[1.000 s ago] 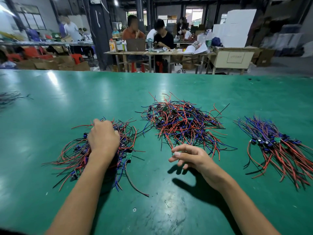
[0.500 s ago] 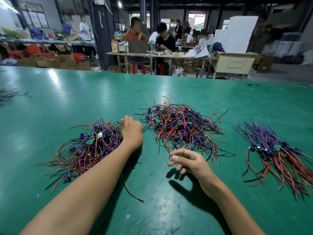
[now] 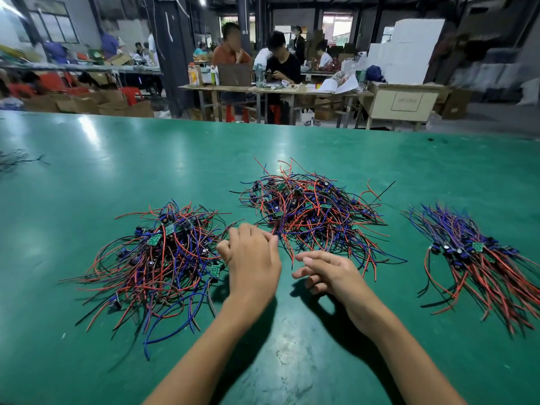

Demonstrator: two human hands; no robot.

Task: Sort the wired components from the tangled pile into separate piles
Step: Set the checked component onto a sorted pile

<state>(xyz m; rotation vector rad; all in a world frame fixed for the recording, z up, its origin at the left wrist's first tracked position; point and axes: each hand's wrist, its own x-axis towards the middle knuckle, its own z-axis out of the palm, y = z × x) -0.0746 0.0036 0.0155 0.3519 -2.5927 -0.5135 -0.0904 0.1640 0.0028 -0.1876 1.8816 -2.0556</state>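
Fingers on my left hand [image 3: 253, 258] are bunched forward at the near edge of the tangled pile [image 3: 309, 213], tips among the purple wires. Can't tell if they've actually pinched one yet. Right hand [image 3: 327, 273] hovers just beside it, fingers loosely curled, holding nothing.

Layout on the green table [image 3: 117, 159]: tangled pile in the middle, looser left pile [image 3: 157, 258] touching my left hand's side, right pile [image 3: 482, 258] well apart with its leads combed roughly parallel.

Handling read: each unit looks like a small green board [image 3: 154, 240] with dark parts and thin red, blue and black leads. I'd judge them very light, leads floppy, insulation fairly slick. Wires snag on each other, so pulling one lead will likely drag neighbours along. Solder joints are probably the weak spot, so no yanking.

Best grip, I'd say: pinch the board body, not the free wire end, and lift up and out while the other hand pins the heap.

Containers: none on my table. Everything sits loose on the surface. Cardboard boxes [image 3: 87, 103] in the background, contents not readable.
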